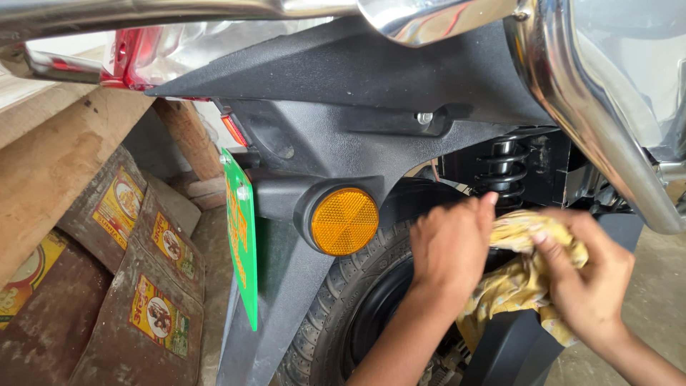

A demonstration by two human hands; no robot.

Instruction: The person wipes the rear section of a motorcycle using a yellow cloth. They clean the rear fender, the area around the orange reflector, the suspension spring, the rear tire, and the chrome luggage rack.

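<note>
Concrete floor (657, 286) and stacked tins (153, 314) are framing the scooter's rear. By the tyre (336, 300), under the shock spring (504, 171), both hands are gripping a yellow rag (518, 282): left hand (450, 250) pressing it flat, right hand (586, 279) closed around its bunch. Keeping cloth bunched away from the spring coils seems wise.

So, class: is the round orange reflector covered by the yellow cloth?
No: the round orange reflector is bare, while both hands hold the crumpled yellow cloth off to its right, near the black coil spring.
</note>
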